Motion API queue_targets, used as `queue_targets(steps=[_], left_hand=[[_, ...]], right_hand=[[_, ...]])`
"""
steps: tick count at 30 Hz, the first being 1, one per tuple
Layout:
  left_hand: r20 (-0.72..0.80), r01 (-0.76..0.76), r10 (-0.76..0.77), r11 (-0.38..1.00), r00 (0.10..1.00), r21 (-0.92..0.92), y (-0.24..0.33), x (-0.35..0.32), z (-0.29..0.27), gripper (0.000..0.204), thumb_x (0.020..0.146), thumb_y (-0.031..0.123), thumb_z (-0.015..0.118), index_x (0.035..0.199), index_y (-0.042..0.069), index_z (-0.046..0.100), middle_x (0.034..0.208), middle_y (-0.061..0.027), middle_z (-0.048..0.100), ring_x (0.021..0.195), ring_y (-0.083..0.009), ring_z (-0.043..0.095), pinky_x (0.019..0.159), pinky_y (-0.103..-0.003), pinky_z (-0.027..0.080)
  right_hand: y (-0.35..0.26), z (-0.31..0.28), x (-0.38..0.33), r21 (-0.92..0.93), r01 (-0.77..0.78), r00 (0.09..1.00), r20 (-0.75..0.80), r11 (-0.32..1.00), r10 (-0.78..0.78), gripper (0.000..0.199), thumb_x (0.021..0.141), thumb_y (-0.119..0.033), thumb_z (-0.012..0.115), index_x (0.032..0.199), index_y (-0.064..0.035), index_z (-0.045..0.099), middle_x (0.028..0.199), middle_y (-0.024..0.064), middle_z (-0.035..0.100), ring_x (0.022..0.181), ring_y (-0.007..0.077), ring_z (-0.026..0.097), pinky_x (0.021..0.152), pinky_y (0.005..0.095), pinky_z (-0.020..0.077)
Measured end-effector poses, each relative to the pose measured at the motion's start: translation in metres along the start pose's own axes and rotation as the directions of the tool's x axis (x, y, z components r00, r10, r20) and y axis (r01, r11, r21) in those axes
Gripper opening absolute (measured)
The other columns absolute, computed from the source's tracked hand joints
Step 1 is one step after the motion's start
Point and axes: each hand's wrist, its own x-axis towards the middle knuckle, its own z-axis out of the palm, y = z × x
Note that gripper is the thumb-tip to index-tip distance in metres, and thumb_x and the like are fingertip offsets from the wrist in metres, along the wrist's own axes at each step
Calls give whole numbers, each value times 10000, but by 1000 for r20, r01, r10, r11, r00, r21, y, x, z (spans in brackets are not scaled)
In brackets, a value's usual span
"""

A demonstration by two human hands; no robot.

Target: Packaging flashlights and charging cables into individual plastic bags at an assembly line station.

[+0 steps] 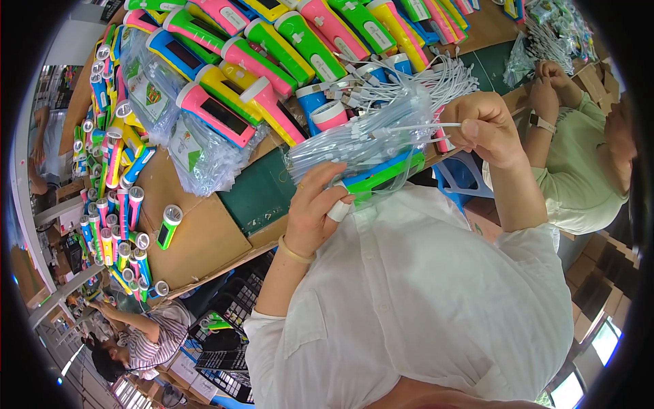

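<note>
My left hand (313,213), with a white wrap on one finger, is closed on a green and blue handheld flashlight (387,174) at the table's near edge. Clear plastic lies around the flashlight. Raised to the right, my right hand (485,129) pinches the end of a white cable (439,125) between thumb and fingers. Past my hands rests a heap of white cables (446,78), next to a stack of clear bags (327,146). It cannot be made out whether the pinched cable runs into the bag with the flashlight.
Many coloured flashlights (300,51) are piled at the far side, with more standing at the left (116,218). Printed plastic bags (204,157) lie on the cardboard. One green flashlight (167,228) sits apart. Co-workers sit at right (579,157) and lower left (160,334).
</note>
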Motion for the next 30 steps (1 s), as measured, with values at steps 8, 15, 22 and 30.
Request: queue_targets(steps=[8, 15, 22, 30], left_hand=[[-5, -1, 1, 1000, 1000, -3, 1, -1, 0, 197, 783, 52, 789, 923, 39, 651, 1241, -157, 652, 1124, -376, 624, 927, -427, 525], [-4, -10, 10, 1000, 1000, -16, -2, -4, 1, 229, 781, 55, 792, 966, 38, 658, 1260, -157, 647, 1129, -376, 624, 933, -411, 527], [-78, 357, -357, 934, 931, -20, 11, -20, -13, 256, 829, 63, 799, 1037, 4, 663, 1026, -113, 696, 847, -211, 643, 763, -314, 539], [-46, 359, -358, 933, 933, 5, 28, -8, -16, 162, 834, -12, 755, 977, 3, 681, 961, -126, 700, 813, -228, 667, 729, -297, 549]], right_hand=[[-2, 7, 5, 136, 76, 992, 90, 988, -88, 337, 973, -140, 600, 670, -42, 489, 639, 35, 522, 574, 107, 425, 498, 262, 333], [19, 4, 3, -167, -67, 993, 80, 984, 82, 356, 937, -118, 639, 639, -19, 472, 621, 8, 487, 570, 92, 401, 496, 280, 315], [-11, 2, 9, -569, -214, 896, 211, 794, 392, 390, 891, -146, 664, 619, -10, 419, 561, 48, 375, 497, 163, 354, 473, 335, 261], [35, 44, 40, -827, 102, 795, 402, 552, 455, 310, 912, -228, 645, 716, 2, 574, 626, 126, 554, 575, 313, 537, 556, 394, 416]])
